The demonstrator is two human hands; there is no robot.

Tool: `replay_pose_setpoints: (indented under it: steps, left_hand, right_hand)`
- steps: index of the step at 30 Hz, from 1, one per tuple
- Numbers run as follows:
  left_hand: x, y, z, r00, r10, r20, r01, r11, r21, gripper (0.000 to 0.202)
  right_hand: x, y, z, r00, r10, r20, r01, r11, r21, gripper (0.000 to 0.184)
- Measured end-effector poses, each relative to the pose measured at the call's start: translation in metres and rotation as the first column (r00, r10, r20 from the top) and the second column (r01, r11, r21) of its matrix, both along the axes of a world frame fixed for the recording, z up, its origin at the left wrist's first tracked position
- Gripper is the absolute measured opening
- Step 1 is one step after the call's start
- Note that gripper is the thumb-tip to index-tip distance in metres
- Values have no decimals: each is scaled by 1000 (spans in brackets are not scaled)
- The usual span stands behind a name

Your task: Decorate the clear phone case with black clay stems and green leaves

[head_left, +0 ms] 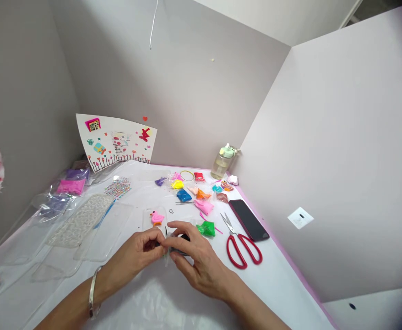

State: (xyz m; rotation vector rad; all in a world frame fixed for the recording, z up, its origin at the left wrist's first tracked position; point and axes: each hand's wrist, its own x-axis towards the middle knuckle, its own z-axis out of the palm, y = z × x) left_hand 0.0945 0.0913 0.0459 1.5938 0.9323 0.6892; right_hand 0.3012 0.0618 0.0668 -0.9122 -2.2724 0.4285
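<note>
My left hand (139,254) and my right hand (196,259) meet at the middle of the table, fingers pinched together on a small clear plastic bag (173,250) with something dark in it. A silver bangle (93,298) is on my left wrist. Just beyond my fingers lies a pink and orange clay figure (156,217) on a clear phone case. A green clay packet (206,228) lies right beside my right hand's fingers.
Red-handled scissors (242,247) and a black phone (249,220) lie to the right. Several coloured clay packets (194,190) and a water bottle (222,162) sit further back. A decorated card (116,140) leans on the wall. Clear phone cases (84,224) and bead bags lie left.
</note>
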Motion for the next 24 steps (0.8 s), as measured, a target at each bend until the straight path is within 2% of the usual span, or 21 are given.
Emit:
replay_pose_setpoints:
  steps: [2, 5, 7, 9, 13, 15, 17, 21, 24]
  left_hand:
    - [1, -1, 3, 1000, 6, -12, -6, 1000, 7, 25]
    - [2, -4, 7, 1000, 6, -31, -5, 1000, 23, 26]
    - [1, -4, 8, 999, 15, -46, -13, 999, 45, 25]
    - [1, -2, 9, 997, 49, -63, -44, 996, 79, 24]
    - [0, -1, 7, 984, 154, -89, -138, 977, 162, 17]
    - [0, -3, 8, 976, 202, -82, -182, 962, 203, 9]
    - [1, -6, 11, 970, 238, -55, -215, 939, 270, 14]
    - [2, -12, 15, 979, 202, 3, -186, 900, 394, 24]
    - [3, -14, 12, 980, 194, -33, -169, 915, 367, 25]
  right_hand:
    - [0, 2, -4, 998, -48, 35, 43, 991, 128, 32]
    - [-1, 6, -10, 992, -117, 39, 95, 930, 355, 29]
    - [-1, 7, -11, 992, -123, 15, 105, 900, 424, 25]
    - [-1, 6, -9, 996, -92, -19, 92, 907, 412, 22]
    - [-2, 3, -5, 999, -10, -45, 22, 957, 288, 19]
    - [-2, 2, -6, 999, 1, -55, 12, 973, 230, 20]
    - [-2, 2, -7, 997, -19, -74, 32, 983, 181, 21]
    - [-1, 2, -8, 991, -69, -118, 86, 985, 148, 20]
    - [-1, 3, -8, 988, -83, -133, 103, 983, 151, 19]
